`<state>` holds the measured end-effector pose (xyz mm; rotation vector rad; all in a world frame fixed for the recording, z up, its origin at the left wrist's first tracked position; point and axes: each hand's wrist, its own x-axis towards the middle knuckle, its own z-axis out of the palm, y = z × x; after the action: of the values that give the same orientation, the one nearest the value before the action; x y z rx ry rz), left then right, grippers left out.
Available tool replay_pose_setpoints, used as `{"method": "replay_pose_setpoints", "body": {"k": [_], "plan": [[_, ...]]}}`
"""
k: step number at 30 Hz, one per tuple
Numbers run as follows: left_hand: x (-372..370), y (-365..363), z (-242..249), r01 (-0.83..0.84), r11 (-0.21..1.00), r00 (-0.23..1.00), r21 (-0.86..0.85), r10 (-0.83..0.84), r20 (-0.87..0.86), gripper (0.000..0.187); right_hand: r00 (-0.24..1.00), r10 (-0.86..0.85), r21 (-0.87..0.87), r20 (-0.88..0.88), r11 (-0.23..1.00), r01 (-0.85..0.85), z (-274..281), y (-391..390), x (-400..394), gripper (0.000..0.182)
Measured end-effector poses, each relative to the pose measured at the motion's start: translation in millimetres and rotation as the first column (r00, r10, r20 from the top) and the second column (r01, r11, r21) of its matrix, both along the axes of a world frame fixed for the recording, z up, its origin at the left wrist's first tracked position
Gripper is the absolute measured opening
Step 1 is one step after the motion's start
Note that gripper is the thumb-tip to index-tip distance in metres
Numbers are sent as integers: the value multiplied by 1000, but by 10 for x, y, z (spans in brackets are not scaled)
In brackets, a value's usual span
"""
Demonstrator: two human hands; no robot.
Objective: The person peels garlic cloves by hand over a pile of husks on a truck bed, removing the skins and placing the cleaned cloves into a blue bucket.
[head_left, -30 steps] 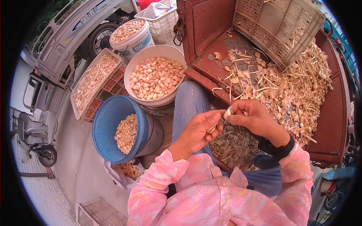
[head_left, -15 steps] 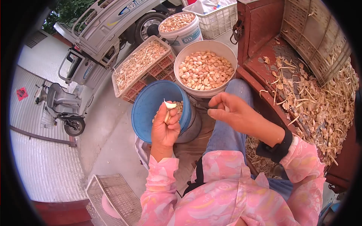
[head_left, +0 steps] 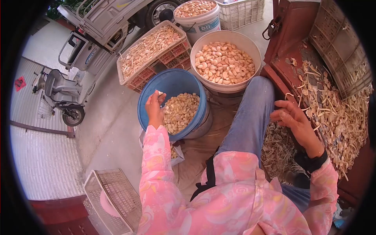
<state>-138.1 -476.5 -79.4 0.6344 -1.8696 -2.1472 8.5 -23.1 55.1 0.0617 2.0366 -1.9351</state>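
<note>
My left hand (head_left: 155, 111) reaches over the near-left inside of the blue bucket (head_left: 145, 88), its fingers closed on a pale garlic clove (head_left: 159, 93) that shows at the fingertips. Whether more cloves sit in the palm is hidden. Peeled garlic cloves (head_left: 182, 111) cover the bottom of that bucket. My right hand (head_left: 293, 118) hangs to the right of my knee, above a heap of garlic skins (head_left: 280, 150). Its fingers are loosely bent and apart, with nothing visible in them. Beyond my knee stands a white bucket (head_left: 197, 72) of unpeeled garlic cloves (head_left: 225, 62).
A crate (head_left: 137, 80) of dry garlic stalks and skins stands behind the blue bucket, beside another full white bucket (head_left: 205, 27). At right, a red metal bed (head_left: 288, 72) carries scattered skins and a tilted crate (head_left: 340, 47). An empty-looking basket (head_left: 125, 196) lies at lower left.
My left hand has moved forward and left, down into the blue bucket's mouth. My right hand has swung right, away from the buckets, and its fingers have loosened. The view has shifted slightly.
</note>
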Motion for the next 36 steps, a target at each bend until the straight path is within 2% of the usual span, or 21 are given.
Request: {"method": "replay_pose_setpoints", "body": {"k": [2,5,9,11,14,16,17,18,19,20,21,22,23,25,27,28,30,32,33,34,36], "plan": [[-49,27,69,-47,997,994,-64,53,98,21,992,-123,55,32,991,121,40,244,216,40],[114,250,457,-41,991,973,-127,68,219,23,974,-228,137,2,965,225,46,527,507,36],[454,146,697,-116,987,988,-111,126,91,25,938,-330,212,-103,914,345,28,802,784,33],[809,-69,772,-237,957,971,-165,240,1,25,908,-380,257,-175,873,415,-49,1021,925,32],[1382,-362,604,-413,864,889,-287,451,81,24,871,-427,325,-244,810,488,-101,1262,1083,30],[1683,-854,14,-237,923,932,-304,304,196,28,854,-456,347,-252,781,519,-164,1357,1157,29],[1820,-1029,-271,-135,890,859,-436,325,397,32,836,-482,305,-262,781,545,-222,1391,1196,29],[1844,-865,-141,-139,871,798,-471,381,467,33,834,-482,257,-268,799,544,-191,1392,1214,27],[1835,-1204,-400,-5,831,909,-557,236,343,33,786,-553,220,-276,760,612,-204,1434,1240,25],[1699,-1203,-406,-98,895,934,-434,234,270,34,751,-597,113,-282,757,644,-182,1504,1286,24],[1558,-426,138,-199,679,920,-707,378,103,34,692,-642,87,-329,710,699,-187,1604,1340,23],[1371,-352,266,-211,546,937,-811,348,-9,34,613,-684,112,-395,626,771,-194,1715,1390,20],[1177,-128,483,-197,551,964,-811,260,-57,33,546,-704,130,-455,554,822,-254,1885,1456,18],[834,463,833,-83,678,983,-731,-63,-170,28,416,-773,77,-479,435,897,-242,2068,1551,14],[664,1394,1128,165,823,919,-543,-329,-218,23,504,-698,300,-508,405,864,-288,2253,1661,11],[682,1925,1266,311,813,849,-492,-471,-241,19,554,-663,406,-504,384,829,-327,2293,1725,10],[825,2872,1405,594,624,610,-508,-761,-222,16,604,-551,485,-576,364,795,-377,2217,1725,11],[1114,3768,1411,814,400,334,-421,-915,-225,14,652,-417,564,-633,328,757,-361,2135,1639,13],[1238,4108,1428,760,256,209,-597,-967,-149,14,686,-354,618,-635,299,727,-346,2112,1585,14],[1378,4393,1420,778,164,104,-607,-986,-132,19,719,-289,668,-632,268,694,-333,2090,1519,16],[1559,4805,1308,846,76,44,-528,-996,-73,24,788,-201,754,-582,228,616,-376,2101,1424,18]]}}
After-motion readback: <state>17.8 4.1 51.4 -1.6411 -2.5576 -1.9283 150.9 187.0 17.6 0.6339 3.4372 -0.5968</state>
